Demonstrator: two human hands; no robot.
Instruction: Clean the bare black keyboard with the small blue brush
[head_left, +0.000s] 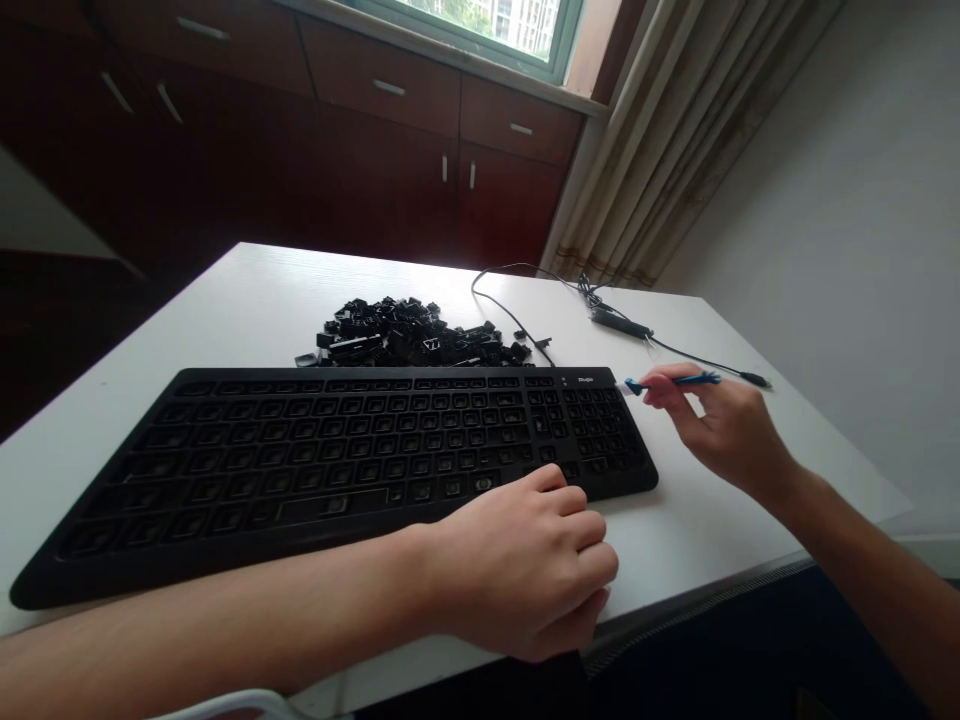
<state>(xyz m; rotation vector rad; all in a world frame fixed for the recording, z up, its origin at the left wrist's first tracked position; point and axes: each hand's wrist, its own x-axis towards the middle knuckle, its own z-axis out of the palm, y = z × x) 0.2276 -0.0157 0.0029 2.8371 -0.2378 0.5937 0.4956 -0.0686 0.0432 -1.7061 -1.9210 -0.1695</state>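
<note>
The left hand [525, 570] lay loosely curled, holding nothing, on the table [247, 300] against the front edge of the keyboard [337, 460]. The right hand [720, 425] pinched a blue tool [675, 381] just beside the keyboard's right end. Loose keycaps [412, 335] were piled behind it.

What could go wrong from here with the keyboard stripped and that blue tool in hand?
The keycap pile lies loose behind the keyboard; a sweep of the forearm or a tug on the cable could scatter caps. The left hand rests on the keyboard's front edge near the table rim, so a push might slide it. The right hand has only a fingertip grip on the blue tool, which could slip onto the exposed switches.
</note>
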